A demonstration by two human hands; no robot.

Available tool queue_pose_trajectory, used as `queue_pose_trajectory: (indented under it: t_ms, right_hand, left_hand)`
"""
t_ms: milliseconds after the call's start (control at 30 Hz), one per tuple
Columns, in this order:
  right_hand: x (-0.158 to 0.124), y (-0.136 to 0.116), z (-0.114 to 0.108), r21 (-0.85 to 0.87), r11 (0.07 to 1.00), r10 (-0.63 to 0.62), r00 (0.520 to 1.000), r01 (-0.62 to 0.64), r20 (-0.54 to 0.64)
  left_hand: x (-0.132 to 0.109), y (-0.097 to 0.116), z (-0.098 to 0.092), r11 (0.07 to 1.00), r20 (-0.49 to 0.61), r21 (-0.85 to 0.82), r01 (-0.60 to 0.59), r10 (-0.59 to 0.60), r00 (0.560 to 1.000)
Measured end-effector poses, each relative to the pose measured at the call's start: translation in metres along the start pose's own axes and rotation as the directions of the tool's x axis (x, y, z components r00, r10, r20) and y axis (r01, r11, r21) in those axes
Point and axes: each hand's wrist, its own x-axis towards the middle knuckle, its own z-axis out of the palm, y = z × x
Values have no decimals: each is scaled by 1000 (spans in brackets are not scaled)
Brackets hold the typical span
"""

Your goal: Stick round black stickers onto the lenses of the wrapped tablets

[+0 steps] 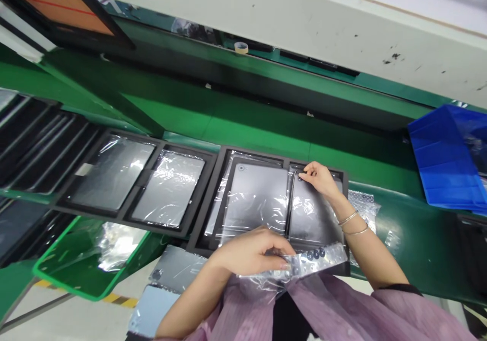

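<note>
My left hand [253, 252] is closed on a clear plastic strip [331, 256] with three small black rings on it, held over the tray's near edge. My right hand [321, 178] has thumb and forefinger pinched at the upper left corner of a grey tablet [312, 209]. Whatever lies between those fingertips is too small to make out. Left of it, a second grey tablet [256, 194], its round camera at the upper left, rests tilted over its compartment. Both lie back up in a black foam tray [344, 178], with clear film about them.
Another black tray [125, 206] with two film-covered tablets adjoins on the left. Below it sits a green bin [81, 287] holding clear plastic. More clear strips [361, 199] lie right of my tray. A blue box [436, 153] stands farther right. A white shelf [304, 21] overhangs the bench.
</note>
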Motion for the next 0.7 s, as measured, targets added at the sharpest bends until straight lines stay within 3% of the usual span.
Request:
queue_pose_trajectory:
  t_ms: [300, 567, 700]
  right_hand:
    - [-4, -9, 4, -116, 993, 17, 997, -26, -77]
    - [-1, -3, 1, -83, 996, 19, 999, -23, -51]
    - [-3, -17, -12, -43, 999, -13, 1000, 13, 6]
  left_hand:
    - [-4, 1, 1, 998, -26, 52, 22, -21, 999]
    - [-12, 17, -8, 949, -72, 315, 20, 3, 997]
    - [-20, 25, -6, 917, -117, 393, 69, -24, 993]
